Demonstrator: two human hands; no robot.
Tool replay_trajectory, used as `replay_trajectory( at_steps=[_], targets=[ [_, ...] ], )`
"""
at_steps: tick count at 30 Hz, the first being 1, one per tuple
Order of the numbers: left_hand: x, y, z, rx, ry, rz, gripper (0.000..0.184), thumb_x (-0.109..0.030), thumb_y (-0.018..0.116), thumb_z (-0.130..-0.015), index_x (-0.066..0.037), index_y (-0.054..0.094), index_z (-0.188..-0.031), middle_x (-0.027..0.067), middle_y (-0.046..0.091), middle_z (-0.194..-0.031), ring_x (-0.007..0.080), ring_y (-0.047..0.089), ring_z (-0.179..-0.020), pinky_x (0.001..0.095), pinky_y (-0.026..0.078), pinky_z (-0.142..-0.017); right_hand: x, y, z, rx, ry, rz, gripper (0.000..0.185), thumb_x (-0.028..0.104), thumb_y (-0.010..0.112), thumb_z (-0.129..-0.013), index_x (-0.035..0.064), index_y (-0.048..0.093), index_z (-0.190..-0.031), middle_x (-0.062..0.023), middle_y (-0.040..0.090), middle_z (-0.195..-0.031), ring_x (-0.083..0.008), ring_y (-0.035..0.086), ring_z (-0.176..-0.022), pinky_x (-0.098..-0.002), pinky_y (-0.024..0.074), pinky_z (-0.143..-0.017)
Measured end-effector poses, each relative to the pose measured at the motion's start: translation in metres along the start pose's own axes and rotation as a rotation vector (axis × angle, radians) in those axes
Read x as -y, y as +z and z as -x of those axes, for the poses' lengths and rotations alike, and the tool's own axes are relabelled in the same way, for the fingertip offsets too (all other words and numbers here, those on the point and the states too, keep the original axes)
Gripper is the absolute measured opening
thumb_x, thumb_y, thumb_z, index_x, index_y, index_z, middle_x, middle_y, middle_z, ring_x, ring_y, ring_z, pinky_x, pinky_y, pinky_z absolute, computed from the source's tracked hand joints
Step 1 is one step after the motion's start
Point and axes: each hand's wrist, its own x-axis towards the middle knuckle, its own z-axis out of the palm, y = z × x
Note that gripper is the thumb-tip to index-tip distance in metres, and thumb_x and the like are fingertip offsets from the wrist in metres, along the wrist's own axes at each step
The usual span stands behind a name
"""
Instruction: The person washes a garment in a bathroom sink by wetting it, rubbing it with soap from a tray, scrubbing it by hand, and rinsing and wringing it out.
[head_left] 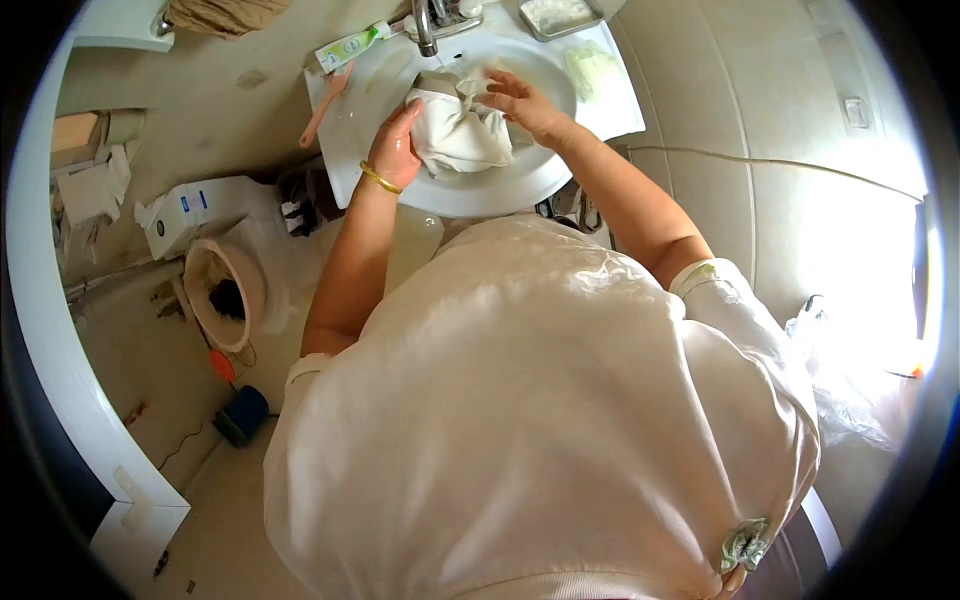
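Note:
A bunched, wet-looking white cloth (460,135) with a grey-brown part at its upper end is in the white washbasin (545,185), below the tap (427,38). My left hand (396,146), with a gold bangle at the wrist, grips the cloth along its left side, thumb on top. To the right of the cloth is my right hand (522,105), its fingers apart and pointing toward the cloth's upper edge. Whether those fingertips touch the fabric is hard to make out.
On the basin's rim lie a green and white tube (350,46), a pink brush (327,105), a soap dish (560,16) and a pale green crumpled item (593,72). A pink bin (222,292) stands lower left. A hose (770,160) runs along the right wall.

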Motion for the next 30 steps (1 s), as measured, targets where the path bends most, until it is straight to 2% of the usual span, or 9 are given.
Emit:
replay_trajectory(
  at_steps=[5, 8, 9, 12, 13, 16, 22, 27, 30],
  targets=[
    [-0.002, 0.023, -0.018, 0.176, 0.037, -0.358, 0.033, -0.031, 0.047, -0.087, -0.002, 0.057, -0.099, 0.0041, 0.058, -0.094, 0.0106, 0.053, -0.081, 0.0242, 0.041, -0.076, -0.010, -0.006, 0.000, 0.152, 0.099, -0.294, 0.099, 0.062, 0.057, -0.070, 0.0135, 0.005, -0.139, -0.0142, 0.020, -0.139, -0.0305, 0.021, -0.128, -0.0499, 0.0153, -0.102],
    [-0.004, 0.018, -0.039, 0.164, 0.000, -0.722, 0.061, -0.047, 0.028, -0.089, 0.006, 0.050, -0.110, 0.0099, 0.056, -0.105, 0.0154, 0.051, -0.096, 0.0261, 0.036, -0.087, -0.009, -0.012, -0.005, 0.249, 0.023, -0.369, 0.096, 0.059, 0.062, -0.068, 0.0081, 0.016, -0.135, -0.0135, 0.030, -0.134, -0.0258, 0.031, -0.122, -0.0450, 0.0254, -0.099],
    [-0.009, 0.027, -0.037, 0.119, 0.008, -0.917, 0.072, -0.053, 0.021, -0.089, 0.009, 0.050, -0.111, 0.0114, 0.056, -0.107, 0.0166, 0.050, -0.100, 0.0262, 0.035, -0.090, 0.007, -0.007, 0.008, 0.082, 0.062, -0.399, 0.072, 0.042, 0.066, -0.073, 0.0045, 0.036, -0.125, -0.0097, 0.047, -0.120, -0.0190, 0.046, -0.108, -0.0350, 0.0348, -0.092],
    [-0.012, 0.052, -0.026, -0.033, 0.119, -1.000, 0.072, -0.054, 0.023, -0.089, 0.009, 0.051, -0.109, 0.0112, 0.057, -0.106, 0.0162, 0.050, -0.097, 0.0259, 0.035, -0.088, 0.013, -0.036, 0.007, 0.025, -0.077, -0.118, 0.047, 0.025, 0.068, -0.074, 0.0036, 0.051, -0.112, -0.0047, 0.056, -0.106, -0.0135, 0.050, -0.100, -0.0268, 0.0366, -0.088],
    [-0.010, 0.052, -0.026, -0.010, 0.088, -0.868, 0.071, -0.054, 0.023, -0.089, 0.008, 0.052, -0.109, 0.0109, 0.057, -0.106, 0.0158, 0.051, -0.094, 0.0261, 0.036, -0.086, 0.014, -0.041, 0.011, -0.077, -0.187, -0.088, 0.025, 0.018, 0.063, -0.078, 0.0046, 0.059, -0.098, 0.0009, 0.062, -0.090, -0.0086, 0.055, -0.086, -0.0222, 0.0401, -0.078],
    [-0.003, 0.049, -0.023, 0.045, -0.005, -0.525, 0.067, -0.053, 0.025, -0.088, 0.004, 0.053, -0.108, 0.0104, 0.058, -0.103, 0.0147, 0.051, -0.087, 0.0267, 0.037, -0.080, 0.012, -0.056, 0.017, -0.089, -0.390, -0.256, 0.022, 0.017, 0.060, -0.081, 0.0082, 0.057, -0.101, 0.0007, 0.061, -0.093, -0.0101, 0.054, -0.090, -0.0268, 0.0421, -0.076],
    [0.030, 0.017, -0.011, 0.048, -0.197, -0.352, 0.060, -0.055, 0.032, -0.086, -0.003, 0.058, -0.100, 0.0096, 0.060, -0.098, 0.0149, 0.052, -0.079, 0.0285, 0.038, -0.071, 0.018, -0.059, 0.037, 0.162, -0.241, -0.922, 0.028, 0.018, 0.046, -0.087, 0.0096, 0.047, -0.114, -0.0090, 0.054, -0.112, -0.0268, 0.051, -0.103, -0.0529, 0.0425, -0.085],
    [0.078, 0.009, 0.001, 0.019, -0.657, 0.120, 0.095, -0.083, 0.030, -0.063, -0.002, 0.050, -0.109, 0.0167, 0.053, -0.112, 0.0282, 0.049, -0.106, 0.0420, 0.038, -0.088, 0.020, -0.048, 0.042, 0.195, -0.124, -1.107, 0.032, 0.023, 0.042, -0.086, 0.0071, 0.048, -0.113, -0.0115, 0.052, -0.115, -0.0306, 0.048, -0.108, -0.0581, 0.0368, -0.087],
    [0.092, 0.019, -0.001, 0.001, -0.687, 0.395, 0.100, -0.084, 0.031, -0.061, -0.002, 0.047, -0.115, 0.0179, 0.047, -0.119, 0.0296, 0.045, -0.110, 0.0451, 0.034, -0.092, 0.034, -0.035, 0.053, 0.265, -0.079, -1.107, 0.033, 0.024, 0.043, -0.081, 0.0084, 0.052, -0.108, -0.0096, 0.053, -0.115, -0.0308, 0.048, -0.107, -0.0571, 0.0350, -0.088]
  ],
)
